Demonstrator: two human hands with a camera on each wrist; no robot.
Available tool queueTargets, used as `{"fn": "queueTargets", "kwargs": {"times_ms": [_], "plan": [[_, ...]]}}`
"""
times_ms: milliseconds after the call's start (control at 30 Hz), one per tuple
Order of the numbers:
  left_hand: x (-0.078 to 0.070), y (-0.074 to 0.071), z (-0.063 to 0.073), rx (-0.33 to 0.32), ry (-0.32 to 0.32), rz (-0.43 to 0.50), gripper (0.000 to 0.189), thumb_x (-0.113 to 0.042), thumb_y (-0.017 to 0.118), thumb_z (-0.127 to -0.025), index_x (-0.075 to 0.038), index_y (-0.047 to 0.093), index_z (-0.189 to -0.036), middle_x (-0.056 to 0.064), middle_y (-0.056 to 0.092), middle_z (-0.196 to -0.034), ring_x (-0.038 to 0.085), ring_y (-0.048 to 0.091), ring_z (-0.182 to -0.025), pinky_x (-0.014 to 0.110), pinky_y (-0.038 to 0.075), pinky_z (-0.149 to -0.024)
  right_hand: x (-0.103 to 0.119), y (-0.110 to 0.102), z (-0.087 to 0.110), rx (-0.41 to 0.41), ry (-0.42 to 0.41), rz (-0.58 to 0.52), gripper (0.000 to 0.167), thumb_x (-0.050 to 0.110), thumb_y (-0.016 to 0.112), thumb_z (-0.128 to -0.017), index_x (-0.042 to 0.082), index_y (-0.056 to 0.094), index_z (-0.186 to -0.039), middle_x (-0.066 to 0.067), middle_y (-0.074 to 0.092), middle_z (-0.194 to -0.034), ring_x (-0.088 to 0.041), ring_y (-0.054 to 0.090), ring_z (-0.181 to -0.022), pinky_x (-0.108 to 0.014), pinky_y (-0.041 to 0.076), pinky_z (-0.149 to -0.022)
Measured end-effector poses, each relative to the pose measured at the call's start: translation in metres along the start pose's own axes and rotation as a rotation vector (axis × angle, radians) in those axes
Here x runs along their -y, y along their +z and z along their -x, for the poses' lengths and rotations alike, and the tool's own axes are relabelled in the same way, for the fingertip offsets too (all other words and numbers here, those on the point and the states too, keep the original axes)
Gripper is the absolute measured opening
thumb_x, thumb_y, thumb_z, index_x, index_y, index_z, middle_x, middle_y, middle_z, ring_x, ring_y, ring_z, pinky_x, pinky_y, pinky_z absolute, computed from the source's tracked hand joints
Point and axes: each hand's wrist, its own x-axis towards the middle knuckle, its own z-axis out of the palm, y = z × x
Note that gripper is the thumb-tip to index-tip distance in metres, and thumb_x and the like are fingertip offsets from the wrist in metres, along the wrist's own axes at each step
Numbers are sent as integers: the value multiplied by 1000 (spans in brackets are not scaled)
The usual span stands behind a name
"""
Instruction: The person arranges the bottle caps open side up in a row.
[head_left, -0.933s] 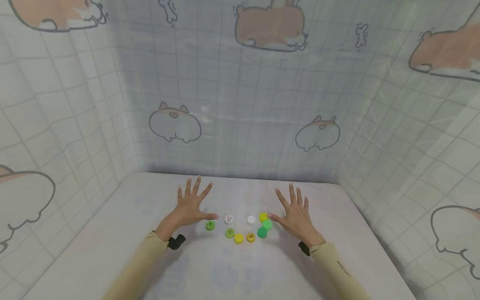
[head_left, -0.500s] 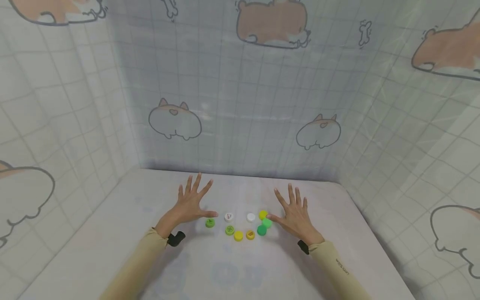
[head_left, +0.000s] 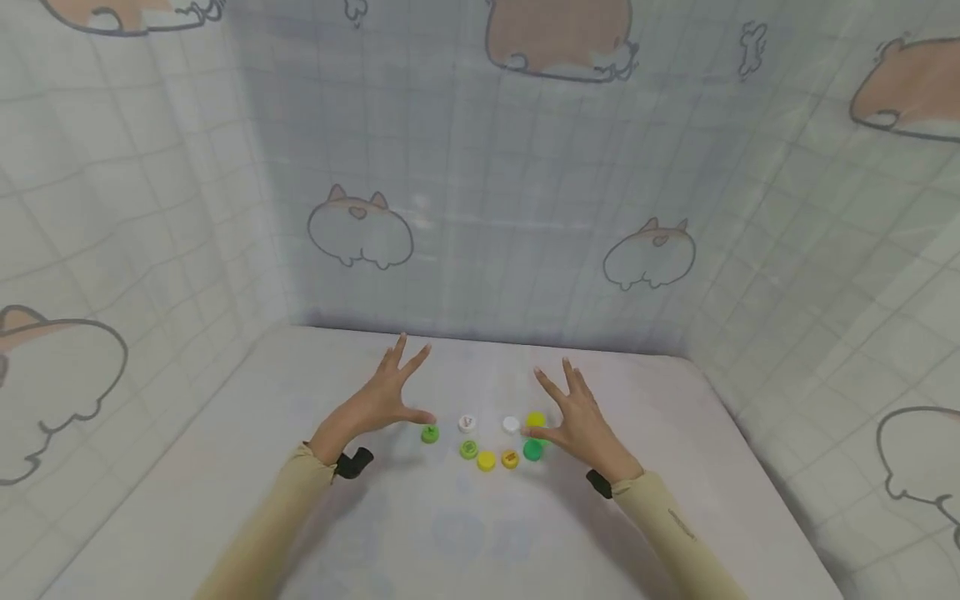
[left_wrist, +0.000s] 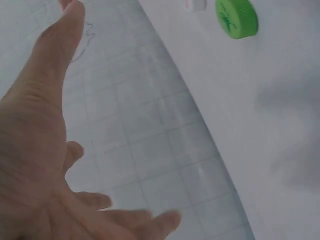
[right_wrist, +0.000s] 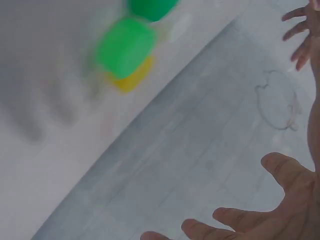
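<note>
My left hand [head_left: 378, 402] hovers with fingers spread and thumb out, holding nothing. Just below its thumb tip lies a green bottle cap [left_wrist: 237, 18] with a printed top. My right hand [head_left: 583, 423], also spread and holding nothing, is above the right side of the caps. Its thumb partly covers a bright green cap [right_wrist: 126, 47], which sits by a yellow cap [head_left: 536, 419] and a dark green cap [head_left: 533, 451]. Between the hands lie a printed white cap [head_left: 467, 423], a plain white cap [head_left: 511, 425], a lime cap [head_left: 468, 450], another yellow cap [head_left: 486, 461] and an orange-yellow cap [head_left: 510, 459].
The caps lie on a pale cloth-covered table [head_left: 420, 533]. A back wall [head_left: 480, 283] and side walls of gridded cloth with dog drawings enclose it on three sides. Dark wrist straps with cameras show at both cuffs.
Both hands have turned, so their fingers bunch more closely in the head view. The right hand has shifted left over the caps. The head view has tilted downward slightly; the caps stay put.
</note>
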Motion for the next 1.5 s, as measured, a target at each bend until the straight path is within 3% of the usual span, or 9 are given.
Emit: {"fn": "queueTargets", "kwargs": {"times_ms": [167,267,400,567,833,1067,1500], "plan": [[-1,-14,8,55,31,111,109,-51,79,-72,-26,14,-156,19,0,-162,48,26,-141,63,36,-102,32,3,-22,0,-100,-31,91,60,73,-73,30,34,-150,-20,31,-153,-42,45,-130,-55,51,-87],[2,-16,12,84,66,207,105,-47,80,-72,-22,20,-155,19,10,-161,43,35,-138,54,42,-101,49,9,-33,-5,-167,0,85,62,70,-74,27,41,-147,-16,49,-138,-30,58,-114,-47,53,-82],[6,-14,16,117,92,309,95,-37,80,-76,-16,28,-153,17,21,-158,39,45,-132,45,48,-97,68,21,-42,-1,-221,2,78,63,69,-76,26,50,-141,-8,59,-119,-22,59,-97,-39,50,-78],[13,-11,16,116,111,349,80,-20,79,-79,-11,38,-148,15,35,-151,40,52,-124,43,51,-93,81,35,-50,22,-240,-55,71,58,72,-76,24,57,-136,-6,59,-112,-20,58,-95,-38,50,-78],[21,-6,13,114,121,340,69,-16,78,-81,-10,46,-142,14,45,-144,40,55,-119,45,51,-92,90,48,-59,69,-215,-92,62,48,76,-78,23,60,-132,-6,60,-113,-22,58,-97,-38,50,-80],[27,-1,10,103,106,302,61,-23,77,-82,-9,53,-137,12,54,-137,36,58,-114,45,51,-89,95,55,-69,100,-185,-96,58,44,77,-79,22,62,-130,-6,61,-116,-23,58,-102,-41,48,-83],[31,17,3,166,29,253,52,-18,76,-84,-8,58,-131,10,58,-132,30,59,-110,43,51,-84,105,70,-73,180,-161,-79,52,45,76,-80,25,65,-127,-4,61,-117,-21,55,-100,-37,44,-82]]}}
